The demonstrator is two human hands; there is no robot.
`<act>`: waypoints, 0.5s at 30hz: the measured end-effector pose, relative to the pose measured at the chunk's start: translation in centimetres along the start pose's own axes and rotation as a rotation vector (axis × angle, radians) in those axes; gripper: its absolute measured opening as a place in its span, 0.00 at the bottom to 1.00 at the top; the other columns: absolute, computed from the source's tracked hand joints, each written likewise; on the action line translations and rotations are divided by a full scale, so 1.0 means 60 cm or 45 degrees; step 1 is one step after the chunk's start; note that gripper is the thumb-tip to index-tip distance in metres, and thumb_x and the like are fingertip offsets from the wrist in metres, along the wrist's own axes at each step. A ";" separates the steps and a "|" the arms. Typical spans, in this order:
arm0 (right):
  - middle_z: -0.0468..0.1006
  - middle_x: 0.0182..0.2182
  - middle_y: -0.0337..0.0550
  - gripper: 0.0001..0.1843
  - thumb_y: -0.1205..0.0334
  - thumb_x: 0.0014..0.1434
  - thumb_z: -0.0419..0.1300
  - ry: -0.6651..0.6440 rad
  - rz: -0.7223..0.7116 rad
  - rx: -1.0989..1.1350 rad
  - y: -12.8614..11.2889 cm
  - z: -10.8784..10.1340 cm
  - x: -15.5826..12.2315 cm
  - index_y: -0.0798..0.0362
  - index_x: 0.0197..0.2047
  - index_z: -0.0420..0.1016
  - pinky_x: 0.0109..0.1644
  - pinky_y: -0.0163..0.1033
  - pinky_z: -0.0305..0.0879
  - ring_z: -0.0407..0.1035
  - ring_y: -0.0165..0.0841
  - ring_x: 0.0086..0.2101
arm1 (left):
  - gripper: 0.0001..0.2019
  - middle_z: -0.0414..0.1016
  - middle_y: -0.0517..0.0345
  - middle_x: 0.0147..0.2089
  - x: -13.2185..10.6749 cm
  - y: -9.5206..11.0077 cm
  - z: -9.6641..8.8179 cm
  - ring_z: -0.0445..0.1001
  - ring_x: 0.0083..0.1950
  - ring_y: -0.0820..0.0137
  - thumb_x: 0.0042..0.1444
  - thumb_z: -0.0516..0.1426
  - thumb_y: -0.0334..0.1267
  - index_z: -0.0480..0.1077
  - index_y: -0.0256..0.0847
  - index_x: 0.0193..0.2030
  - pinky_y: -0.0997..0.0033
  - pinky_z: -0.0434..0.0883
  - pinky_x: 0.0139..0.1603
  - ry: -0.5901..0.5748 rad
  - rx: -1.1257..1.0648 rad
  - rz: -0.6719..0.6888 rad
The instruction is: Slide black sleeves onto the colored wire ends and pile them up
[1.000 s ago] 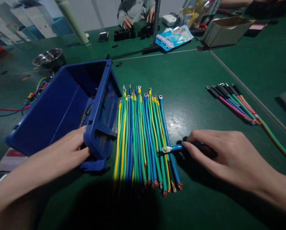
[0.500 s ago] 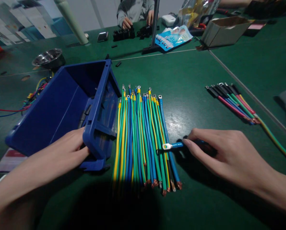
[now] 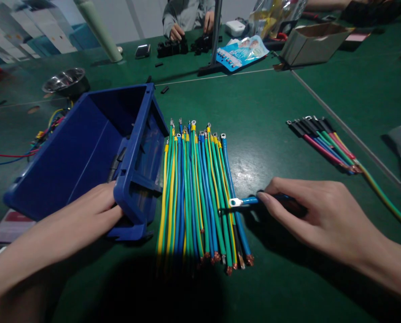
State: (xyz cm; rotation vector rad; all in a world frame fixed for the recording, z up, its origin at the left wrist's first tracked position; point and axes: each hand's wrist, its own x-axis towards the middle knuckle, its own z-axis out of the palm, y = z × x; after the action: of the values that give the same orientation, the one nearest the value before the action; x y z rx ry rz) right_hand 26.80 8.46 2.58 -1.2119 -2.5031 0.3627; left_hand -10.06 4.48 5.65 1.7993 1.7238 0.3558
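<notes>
My right hand (image 3: 308,211) pinches a short blue cable (image 3: 250,201) between thumb and fingers. The cable's ring lug points left, over the edge of a row of cut cables (image 3: 190,188) in green, blue and yellow. Something dark lies under my right fingers, too shaded to make out. My left hand (image 3: 96,202) reaches into a blue plastic bin (image 3: 62,148) tipped on its side, and its fingers are hidden behind the bin's front wall. Small black tube pieces (image 3: 115,166) lie inside the bin near that hand.
A bundle of black-sleeved cables (image 3: 324,143) lies at the right. Behind the bin is a metal bowl (image 3: 67,83). Farther back are a blue pouch (image 3: 242,54), a cardboard box (image 3: 311,47), a stand (image 3: 215,36) and another person's hands (image 3: 177,32).
Both hands keep nearly the same place. The whole view shifts slightly left, and the ring lug in my right hand sits slightly higher.
</notes>
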 end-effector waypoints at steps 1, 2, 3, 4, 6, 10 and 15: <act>0.69 0.17 0.34 0.18 0.50 0.67 0.50 0.003 0.000 0.003 0.000 0.000 0.000 0.49 0.29 0.68 0.22 0.36 0.47 0.62 0.29 0.16 | 0.16 0.75 0.64 0.35 -0.003 -0.006 0.000 0.74 0.49 0.66 0.56 0.53 0.45 0.68 0.40 0.21 0.67 0.69 0.55 0.007 -0.017 -0.023; 0.69 0.17 0.34 0.18 0.50 0.67 0.50 0.006 -0.001 0.005 0.000 -0.001 -0.001 0.49 0.29 0.68 0.22 0.36 0.47 0.62 0.28 0.16 | 0.16 0.76 0.64 0.36 -0.005 -0.011 0.000 0.74 0.49 0.67 0.56 0.53 0.44 0.68 0.39 0.21 0.68 0.69 0.55 0.011 -0.043 -0.034; 0.69 0.17 0.35 0.18 0.50 0.67 0.50 0.006 -0.003 0.007 -0.001 -0.001 -0.001 0.49 0.29 0.68 0.22 0.36 0.47 0.62 0.28 0.16 | 0.16 0.76 0.64 0.37 -0.007 -0.017 -0.001 0.74 0.49 0.67 0.56 0.53 0.44 0.68 0.39 0.21 0.69 0.69 0.55 0.004 -0.069 -0.041; 0.69 0.17 0.34 0.18 0.50 0.67 0.50 0.006 -0.006 0.009 -0.001 -0.001 -0.002 0.49 0.28 0.68 0.22 0.36 0.47 0.62 0.28 0.16 | 0.15 0.76 0.64 0.37 -0.009 -0.022 -0.002 0.73 0.48 0.67 0.56 0.54 0.44 0.69 0.39 0.22 0.70 0.69 0.54 0.002 -0.089 -0.045; 0.68 0.17 0.34 0.19 0.50 0.67 0.50 0.007 -0.009 0.009 -0.002 0.000 -0.002 0.49 0.28 0.67 0.21 0.36 0.47 0.61 0.28 0.16 | 0.13 0.77 0.65 0.38 -0.010 -0.027 -0.003 0.74 0.47 0.68 0.56 0.55 0.43 0.71 0.39 0.24 0.72 0.70 0.52 0.005 -0.098 -0.051; 0.67 0.16 0.34 0.19 0.50 0.67 0.50 0.008 -0.014 0.007 -0.001 0.001 -0.001 0.49 0.28 0.67 0.21 0.36 0.47 0.61 0.28 0.16 | 0.10 0.77 0.66 0.38 0.005 -0.005 -0.001 0.75 0.45 0.70 0.56 0.59 0.42 0.75 0.39 0.29 0.73 0.71 0.50 0.037 -0.058 -0.027; 0.68 0.16 0.34 0.18 0.51 0.67 0.50 0.004 -0.008 0.013 0.000 0.000 -0.002 0.49 0.28 0.67 0.22 0.36 0.47 0.61 0.28 0.16 | 0.12 0.76 0.66 0.27 0.014 0.005 -0.006 0.75 0.28 0.71 0.52 0.64 0.45 0.78 0.37 0.33 0.76 0.73 0.28 0.338 -0.136 -0.159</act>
State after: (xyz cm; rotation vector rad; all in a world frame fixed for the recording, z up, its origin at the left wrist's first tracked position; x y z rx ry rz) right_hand 26.88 8.34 2.54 -1.1993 -2.4992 0.3712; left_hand -9.94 5.37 5.96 1.6162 1.9471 0.6451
